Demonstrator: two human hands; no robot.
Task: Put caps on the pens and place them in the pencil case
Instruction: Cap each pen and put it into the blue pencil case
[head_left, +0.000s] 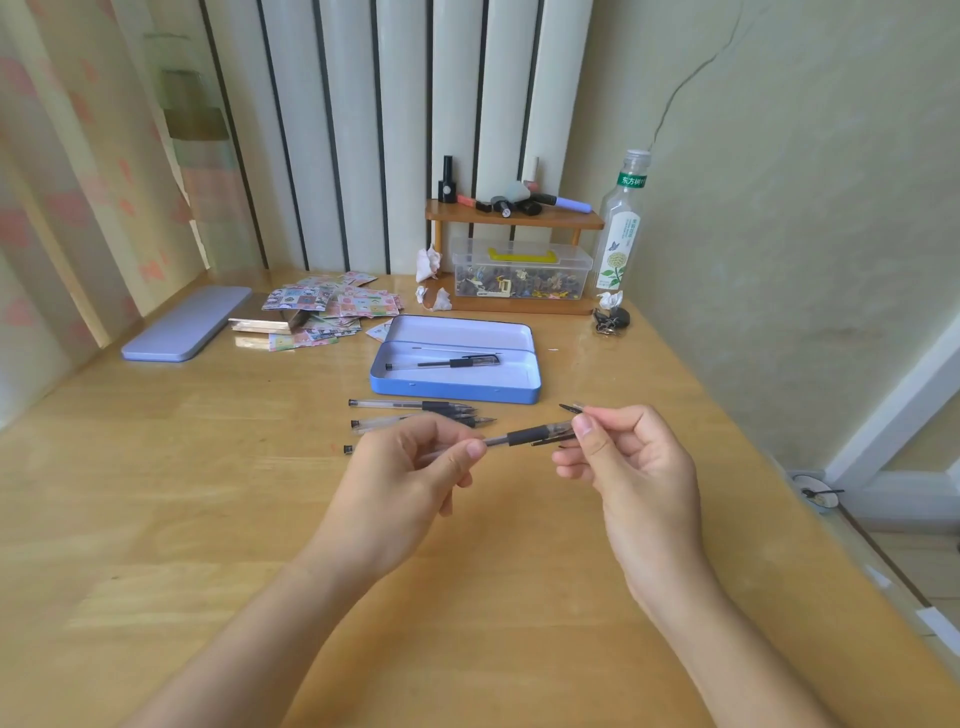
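The left hand (410, 467) covers most of the barrel of the pen (524, 435) it grips, and also the middle of the pens on the table (415, 413) behind it. The right hand's (631, 457) fingers hide the tip end of the cap (563, 428), so how far it is seated cannot be told. Both forearms run off the bottom edge, and the small jumble inside the clear storage box (519, 273) is too fine to identify.

five pens (524, 435), one pencil case (452, 388)
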